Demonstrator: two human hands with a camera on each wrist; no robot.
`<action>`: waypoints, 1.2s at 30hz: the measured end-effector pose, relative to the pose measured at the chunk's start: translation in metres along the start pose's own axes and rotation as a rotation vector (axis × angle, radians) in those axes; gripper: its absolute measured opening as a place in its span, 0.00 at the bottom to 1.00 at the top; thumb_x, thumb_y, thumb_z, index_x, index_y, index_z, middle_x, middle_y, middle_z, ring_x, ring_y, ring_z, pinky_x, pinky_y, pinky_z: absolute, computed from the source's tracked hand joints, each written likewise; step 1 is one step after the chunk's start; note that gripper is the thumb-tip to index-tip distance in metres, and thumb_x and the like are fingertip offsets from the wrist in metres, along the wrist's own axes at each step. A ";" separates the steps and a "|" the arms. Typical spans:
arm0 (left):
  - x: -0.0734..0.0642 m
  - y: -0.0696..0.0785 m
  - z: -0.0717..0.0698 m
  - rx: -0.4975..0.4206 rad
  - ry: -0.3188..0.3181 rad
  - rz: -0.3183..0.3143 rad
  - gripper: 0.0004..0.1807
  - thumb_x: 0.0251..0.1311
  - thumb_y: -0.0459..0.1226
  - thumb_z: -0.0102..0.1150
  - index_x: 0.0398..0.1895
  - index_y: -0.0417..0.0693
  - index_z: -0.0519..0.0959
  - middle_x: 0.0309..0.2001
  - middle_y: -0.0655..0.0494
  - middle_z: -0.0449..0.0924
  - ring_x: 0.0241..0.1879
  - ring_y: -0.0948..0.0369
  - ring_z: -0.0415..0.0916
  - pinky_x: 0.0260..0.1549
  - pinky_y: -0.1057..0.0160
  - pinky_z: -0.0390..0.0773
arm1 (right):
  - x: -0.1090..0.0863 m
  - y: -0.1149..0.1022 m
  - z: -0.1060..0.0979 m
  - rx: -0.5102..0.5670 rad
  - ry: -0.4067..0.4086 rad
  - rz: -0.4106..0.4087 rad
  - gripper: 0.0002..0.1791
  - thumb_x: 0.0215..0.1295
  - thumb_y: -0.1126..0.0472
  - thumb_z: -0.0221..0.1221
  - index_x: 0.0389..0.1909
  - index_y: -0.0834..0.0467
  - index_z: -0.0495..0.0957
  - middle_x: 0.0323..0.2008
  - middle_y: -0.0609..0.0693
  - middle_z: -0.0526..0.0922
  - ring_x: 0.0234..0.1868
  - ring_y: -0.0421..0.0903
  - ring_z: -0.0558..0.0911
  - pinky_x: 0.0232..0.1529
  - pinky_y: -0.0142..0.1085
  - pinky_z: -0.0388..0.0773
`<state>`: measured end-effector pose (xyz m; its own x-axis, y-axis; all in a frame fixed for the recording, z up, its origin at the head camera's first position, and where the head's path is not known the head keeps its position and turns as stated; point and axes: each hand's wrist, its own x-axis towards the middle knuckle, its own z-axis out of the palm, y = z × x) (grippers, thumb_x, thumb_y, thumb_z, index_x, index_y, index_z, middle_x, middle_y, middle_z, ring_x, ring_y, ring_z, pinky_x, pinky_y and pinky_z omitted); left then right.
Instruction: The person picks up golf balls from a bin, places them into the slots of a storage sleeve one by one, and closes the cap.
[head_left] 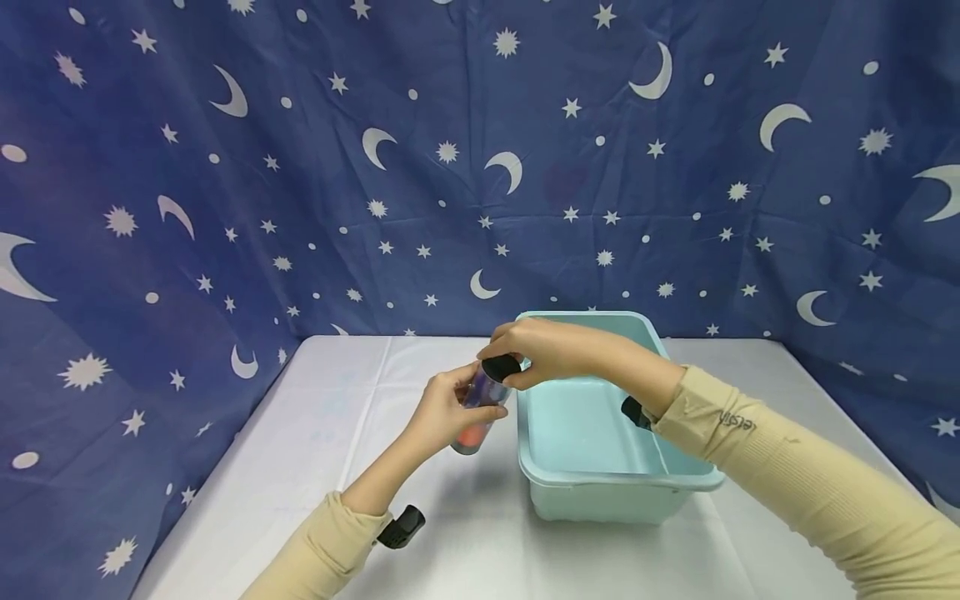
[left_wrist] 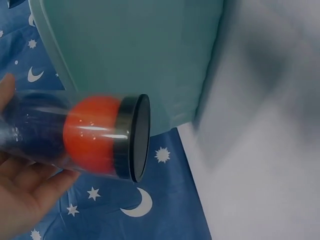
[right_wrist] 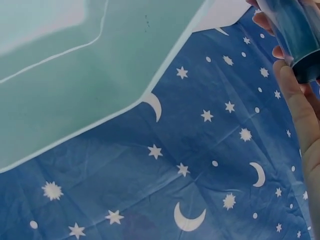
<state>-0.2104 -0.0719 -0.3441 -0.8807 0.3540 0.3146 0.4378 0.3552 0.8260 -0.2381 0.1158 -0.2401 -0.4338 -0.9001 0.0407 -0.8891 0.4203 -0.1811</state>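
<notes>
A clear plastic tube [head_left: 482,402] is held tilted above the table, just left of the tub. Inside it an orange ball [left_wrist: 94,134] lies by the black end and a dark blue ball [left_wrist: 37,125] sits beside it. My left hand [head_left: 444,408] grips the tube's body, fingers behind and thumb across the front. At the upper end, my right hand [head_left: 542,346] holds the black cap [head_left: 501,367] between thumb and fingers. In the right wrist view the cap [right_wrist: 308,66] still sits against the tube's end.
A light blue plastic tub [head_left: 588,425] stands on the white-covered table [head_left: 330,417], right of the tube and under the right forearm. Behind the table hangs a dark blue curtain [head_left: 435,192] with moons and stars. Each wrist wears a black device [head_left: 402,527].
</notes>
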 end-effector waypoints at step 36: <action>-0.005 -0.048 -0.023 0.012 0.263 -0.113 0.30 0.42 0.29 0.72 0.52 0.40 0.73 0.44 0.41 0.82 0.46 0.46 0.80 0.46 0.50 0.80 | -0.042 0.023 0.003 -0.030 0.057 0.135 0.15 0.63 0.63 0.58 0.51 0.59 0.77 0.49 0.49 0.80 0.51 0.46 0.79 0.53 0.41 0.77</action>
<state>-0.2311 -0.1105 -0.3749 -0.9401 0.0758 0.3325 0.3348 0.3908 0.8574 -0.2397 0.1634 -0.2486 -0.5565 -0.8276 0.0734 -0.8257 0.5411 -0.1598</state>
